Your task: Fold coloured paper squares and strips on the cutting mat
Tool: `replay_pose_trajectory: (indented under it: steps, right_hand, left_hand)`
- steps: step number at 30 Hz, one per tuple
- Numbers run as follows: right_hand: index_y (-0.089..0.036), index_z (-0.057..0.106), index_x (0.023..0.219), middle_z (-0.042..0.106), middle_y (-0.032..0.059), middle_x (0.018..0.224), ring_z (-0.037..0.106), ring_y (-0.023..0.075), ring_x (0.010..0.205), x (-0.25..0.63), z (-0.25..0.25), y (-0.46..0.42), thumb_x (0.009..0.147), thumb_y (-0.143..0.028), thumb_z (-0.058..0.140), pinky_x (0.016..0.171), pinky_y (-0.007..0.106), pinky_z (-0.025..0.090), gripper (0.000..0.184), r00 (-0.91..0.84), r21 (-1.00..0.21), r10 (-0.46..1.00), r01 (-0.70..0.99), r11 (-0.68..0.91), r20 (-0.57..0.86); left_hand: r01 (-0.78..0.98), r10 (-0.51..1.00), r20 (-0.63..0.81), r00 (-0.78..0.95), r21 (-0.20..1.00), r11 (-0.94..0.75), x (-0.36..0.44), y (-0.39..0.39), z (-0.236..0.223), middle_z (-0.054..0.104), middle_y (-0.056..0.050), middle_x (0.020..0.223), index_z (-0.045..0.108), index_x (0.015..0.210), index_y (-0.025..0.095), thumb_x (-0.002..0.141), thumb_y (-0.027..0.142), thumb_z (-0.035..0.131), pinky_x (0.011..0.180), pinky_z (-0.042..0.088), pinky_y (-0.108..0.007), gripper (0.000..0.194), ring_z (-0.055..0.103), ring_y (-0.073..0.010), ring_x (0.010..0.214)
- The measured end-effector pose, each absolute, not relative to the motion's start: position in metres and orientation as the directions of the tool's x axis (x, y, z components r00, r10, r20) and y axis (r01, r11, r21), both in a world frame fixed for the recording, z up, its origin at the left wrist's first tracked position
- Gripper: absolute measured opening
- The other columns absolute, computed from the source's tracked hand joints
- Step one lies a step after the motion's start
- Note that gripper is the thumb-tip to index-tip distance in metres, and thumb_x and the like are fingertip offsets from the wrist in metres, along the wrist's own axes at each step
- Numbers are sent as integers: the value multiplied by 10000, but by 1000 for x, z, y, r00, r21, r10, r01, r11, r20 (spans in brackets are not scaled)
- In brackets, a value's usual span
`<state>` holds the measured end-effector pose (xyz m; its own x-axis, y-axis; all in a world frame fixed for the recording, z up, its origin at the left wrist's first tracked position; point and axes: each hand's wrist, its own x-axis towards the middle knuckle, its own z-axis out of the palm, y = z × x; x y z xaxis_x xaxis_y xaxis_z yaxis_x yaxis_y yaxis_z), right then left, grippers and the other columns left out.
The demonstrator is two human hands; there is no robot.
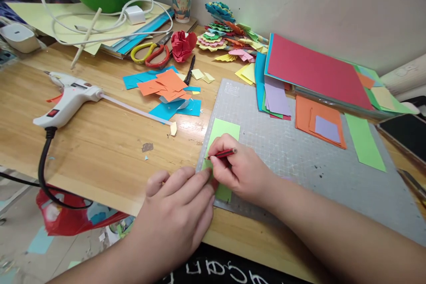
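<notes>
My right hand [240,168] pinches a short red and black pencil [226,153], its tip at the left edge of a light green paper strip [223,129]. The strip lies along the left border of a grey cutting mat [282,159]. My left hand [183,204] rests at the mat's lower left corner, its fingers extended over the near part of the strip and close to my right hand. Nothing shows in the left hand's grip; its fingertips are partly hidden. Both hands cover the middle of the strip.
On the left lies a white glue gun [68,97] with a glue stick and black cable. Behind are orange paper pieces [163,84], scissors [155,53] and a red paper flower [183,45]. Red sheets [316,71] and an orange paper stack [302,117] sit on the right.
</notes>
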<state>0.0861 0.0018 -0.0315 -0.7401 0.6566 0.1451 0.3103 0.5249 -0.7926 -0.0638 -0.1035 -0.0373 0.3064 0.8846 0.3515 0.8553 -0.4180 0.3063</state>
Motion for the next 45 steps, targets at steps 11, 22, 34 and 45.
replay_pose_trajectory:
  steps: [11,22,34,45]
  right_hand:
    - [-188,437,834,531,-15,689,487,97,567,85,-31,1,816,-134,442,523,226,395,57,-740,-734,651,347,584,168]
    - [-182,460,863,531,-12,720,499,94,596,84,-31,2,859,-146,433,547,224,397,45,-753,-724,640,355,591,154]
    - [-236,507,947,580,7,861,550,126,703,91,-40,6,940,-277,417,596,274,427,99,-402,-959,888,70,273,223]
    - [-209,387,902,543,35,871,518,171,731,96,-20,53,809,-254,522,633,314,387,171,-445,-659,893,653,374,66]
  left_hand:
    - [851,887,349,302,321,-416,-65,-104,-40,678,4,1041,646,986,195,888,216,512,759,361,-373,167,558,-206,916]
    - [845,882,361,304,325,-425,-65,-103,-41,683,-8,1025,654,949,190,881,196,521,769,371,-363,150,564,-207,901]
    - [826,901,365,233,415,-381,-66,-104,-34,676,-14,1059,668,999,215,850,185,570,788,378,-374,180,557,-212,928]
    - [851,912,349,214,392,-350,-66,-115,-32,587,-24,710,701,899,227,858,204,540,657,316,-352,168,476,-187,708]
